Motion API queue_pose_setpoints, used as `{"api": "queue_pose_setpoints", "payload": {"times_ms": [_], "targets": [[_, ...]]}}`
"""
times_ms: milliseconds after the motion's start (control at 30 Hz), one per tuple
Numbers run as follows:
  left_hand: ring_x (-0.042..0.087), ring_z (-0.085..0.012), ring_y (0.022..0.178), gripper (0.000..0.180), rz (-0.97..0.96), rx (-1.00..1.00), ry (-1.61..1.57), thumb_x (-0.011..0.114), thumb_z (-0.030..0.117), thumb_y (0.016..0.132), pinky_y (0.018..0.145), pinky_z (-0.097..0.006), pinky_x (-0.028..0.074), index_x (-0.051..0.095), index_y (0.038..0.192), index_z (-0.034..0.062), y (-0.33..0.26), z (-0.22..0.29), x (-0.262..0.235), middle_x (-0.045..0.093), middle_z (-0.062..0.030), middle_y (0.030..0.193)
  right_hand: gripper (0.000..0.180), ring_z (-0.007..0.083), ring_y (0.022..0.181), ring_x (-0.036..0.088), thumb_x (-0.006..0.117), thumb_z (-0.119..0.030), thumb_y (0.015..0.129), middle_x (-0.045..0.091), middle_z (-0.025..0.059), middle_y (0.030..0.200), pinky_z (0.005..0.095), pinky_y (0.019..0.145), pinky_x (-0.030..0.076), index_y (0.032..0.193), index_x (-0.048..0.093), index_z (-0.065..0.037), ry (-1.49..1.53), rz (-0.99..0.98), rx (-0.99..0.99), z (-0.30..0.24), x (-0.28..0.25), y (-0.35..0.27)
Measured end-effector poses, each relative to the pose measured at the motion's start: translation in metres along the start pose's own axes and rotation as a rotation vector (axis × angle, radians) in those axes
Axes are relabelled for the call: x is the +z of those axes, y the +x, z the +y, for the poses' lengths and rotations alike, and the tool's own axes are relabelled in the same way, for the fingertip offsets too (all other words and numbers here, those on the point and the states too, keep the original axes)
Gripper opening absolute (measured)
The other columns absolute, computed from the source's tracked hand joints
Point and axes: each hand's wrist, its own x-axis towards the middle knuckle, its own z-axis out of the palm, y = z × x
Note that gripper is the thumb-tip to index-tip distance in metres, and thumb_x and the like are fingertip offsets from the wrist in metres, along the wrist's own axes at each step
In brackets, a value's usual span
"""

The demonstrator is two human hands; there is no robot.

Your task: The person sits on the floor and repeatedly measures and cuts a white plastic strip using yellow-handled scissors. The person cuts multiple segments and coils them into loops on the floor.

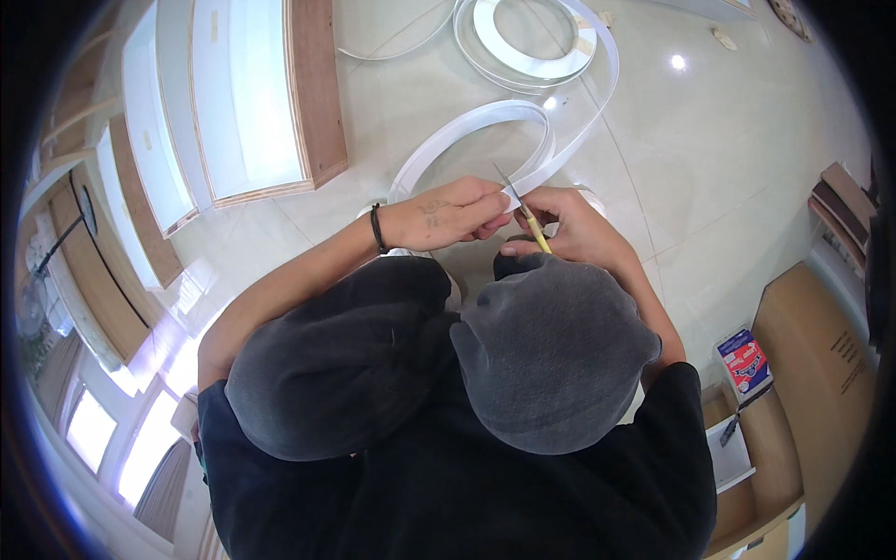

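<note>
glossy tiled floor [747,131] | coiled white strip [532,68] | cardboard box [807,350]

White strip, yellow-handled tool, charcoal trousers, pale floor.
The strip [551,168] is plain white, like the coil [537,68] near one o'clock; the tool [537,231], near two, is yellow with a grey blade. Dark line-work marks the left hand [443,215] at twelve; the wristband [377,229] at ten is black. The trousers [560,355] fade from charcoal to grey, the shirt [448,509] at six is black. Between ten and eleven, a cabinet [315,93] shows white and reddish-brown; at half past three, a packet [745,362] is red, blue and white. Thin dark lines cross the greyish-beige floor [728,187].
</note>
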Motion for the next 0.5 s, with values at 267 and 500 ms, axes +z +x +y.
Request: {"api": "queue_pose_setpoints", "payload": {"times_ms": [267,500], "targets": [[0.030,-0.0066,0.061,0.034,-0.024,0.036,-0.032,0.037,0.033,0.103,0.053,-0.023,0.028,0.043,0.079,0.0096,0.001,-0.007,0.003,0.034,0.0043,0.072,0.040,0.0095,0.058,0.039,0.082,-0.028,0.076,0.044,0.0001,0.058,0.0293,0.055,0.035,0.074,0.053,-0.001,-0.008,-0.048,0.185,-0.005,-0.004,-0.005],[0.036,-0.0058,0.057,0.036,0.040,0.088,-0.179,0.039,0.036,0.104,0.051,-0.021,0.035,0.050,0.088,0.0056,-0.041,0.019,-0.038,0.039,0.0032,0.070,0.035,0.0113,0.063,0.054,0.083,-0.029,0.076,0.057,0.0037,0.068,0.0284,0.063,0.046,0.089,0.063,-0.003,0.102,0.146,0.122,0.007,-0.011,-0.020]]}}
